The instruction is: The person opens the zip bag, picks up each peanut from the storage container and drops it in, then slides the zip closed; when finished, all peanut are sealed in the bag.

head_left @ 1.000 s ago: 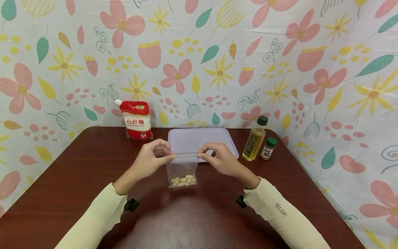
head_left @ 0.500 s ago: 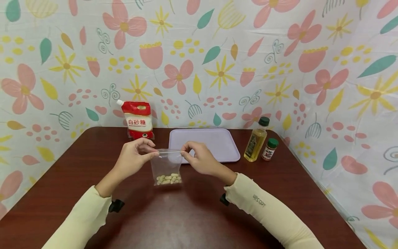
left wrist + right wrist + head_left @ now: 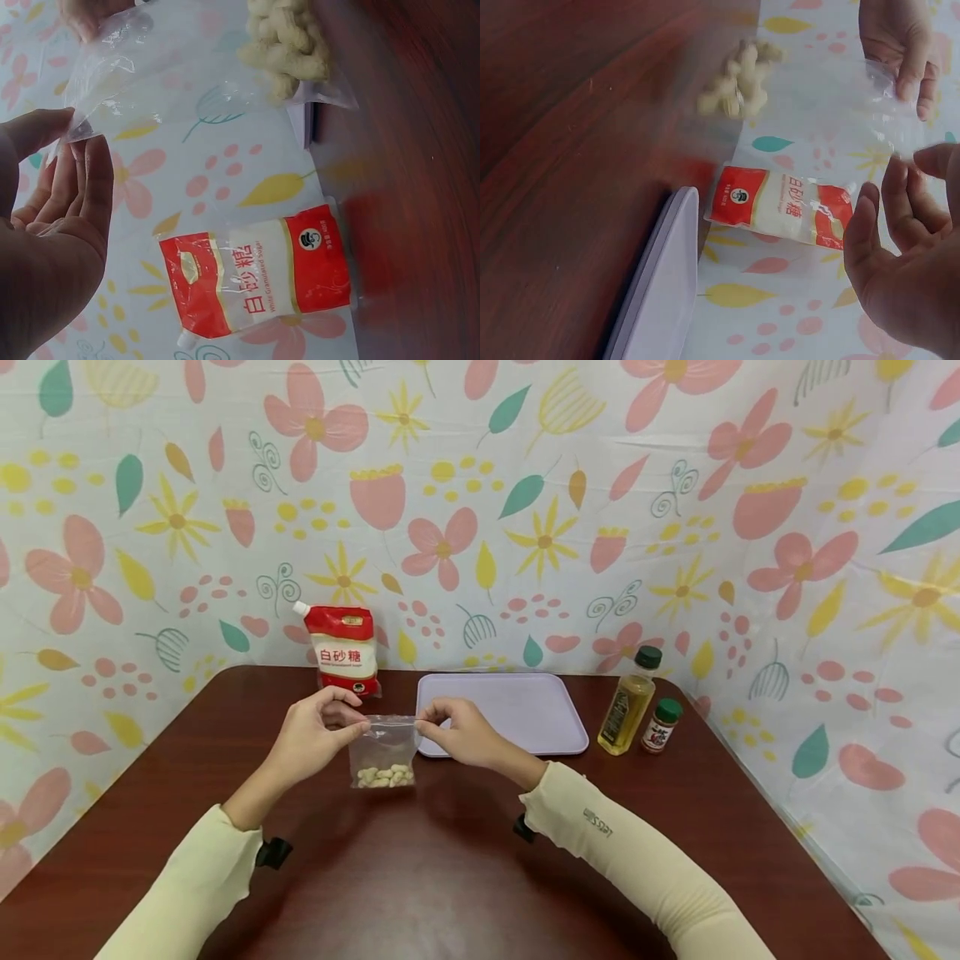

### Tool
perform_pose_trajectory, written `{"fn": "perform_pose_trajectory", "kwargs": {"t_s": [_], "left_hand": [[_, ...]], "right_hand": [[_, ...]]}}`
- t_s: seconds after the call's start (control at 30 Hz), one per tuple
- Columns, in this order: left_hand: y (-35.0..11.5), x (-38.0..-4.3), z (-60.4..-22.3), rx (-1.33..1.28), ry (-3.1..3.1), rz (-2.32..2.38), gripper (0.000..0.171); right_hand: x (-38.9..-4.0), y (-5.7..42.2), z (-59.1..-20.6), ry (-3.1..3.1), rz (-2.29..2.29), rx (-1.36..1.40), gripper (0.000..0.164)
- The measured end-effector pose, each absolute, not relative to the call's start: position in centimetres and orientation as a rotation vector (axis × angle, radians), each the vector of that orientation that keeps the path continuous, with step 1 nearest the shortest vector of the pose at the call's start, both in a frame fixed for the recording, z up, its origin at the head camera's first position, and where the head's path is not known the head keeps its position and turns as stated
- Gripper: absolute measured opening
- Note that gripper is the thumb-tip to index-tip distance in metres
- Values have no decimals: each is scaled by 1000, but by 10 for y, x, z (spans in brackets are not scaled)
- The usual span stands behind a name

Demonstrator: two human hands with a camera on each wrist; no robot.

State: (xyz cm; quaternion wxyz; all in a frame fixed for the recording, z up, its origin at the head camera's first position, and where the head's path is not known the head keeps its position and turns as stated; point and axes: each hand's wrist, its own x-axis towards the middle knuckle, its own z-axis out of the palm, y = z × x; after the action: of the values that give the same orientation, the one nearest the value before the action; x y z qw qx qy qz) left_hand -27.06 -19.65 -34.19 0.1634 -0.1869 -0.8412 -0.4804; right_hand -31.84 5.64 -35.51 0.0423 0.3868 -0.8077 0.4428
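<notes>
A clear plastic zip bag (image 3: 382, 747) hangs upright above the table, stretched between both hands. Peanuts in their shells (image 3: 385, 776) lie along its bottom. My left hand (image 3: 311, 731) pinches the bag's upper left corner between thumb and forefinger. At the opposite top corner, my right hand (image 3: 461, 732) pinches the film the same way. In the left wrist view the peanuts (image 3: 289, 45) show close up through the film, and the left thumb (image 3: 45, 127) presses the bag's top edge against the fingers.
A red and white pouch of white sugar (image 3: 343, 647) stands at the back left of the dark wooden table (image 3: 420, 893). Behind the right hand lies a pale lilac tray (image 3: 517, 710). An oil bottle (image 3: 628, 706) and a small green-capped jar (image 3: 662, 727) stand right of it.
Both hands have carried the bag of peanuts to the left, from in front of the tray toward the sugar pouch, and slightly up. The head view has shifted a little.
</notes>
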Motion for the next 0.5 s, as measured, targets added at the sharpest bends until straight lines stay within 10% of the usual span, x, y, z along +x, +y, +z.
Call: {"fn": "perform_pose_trajectory", "kwargs": {"t_s": [0.5], "left_hand": [[-207,-291,-351,-435,-2446,-1293,30]], "right_hand": [[-339,32,-360,-2575,1225,1097,15]]}}
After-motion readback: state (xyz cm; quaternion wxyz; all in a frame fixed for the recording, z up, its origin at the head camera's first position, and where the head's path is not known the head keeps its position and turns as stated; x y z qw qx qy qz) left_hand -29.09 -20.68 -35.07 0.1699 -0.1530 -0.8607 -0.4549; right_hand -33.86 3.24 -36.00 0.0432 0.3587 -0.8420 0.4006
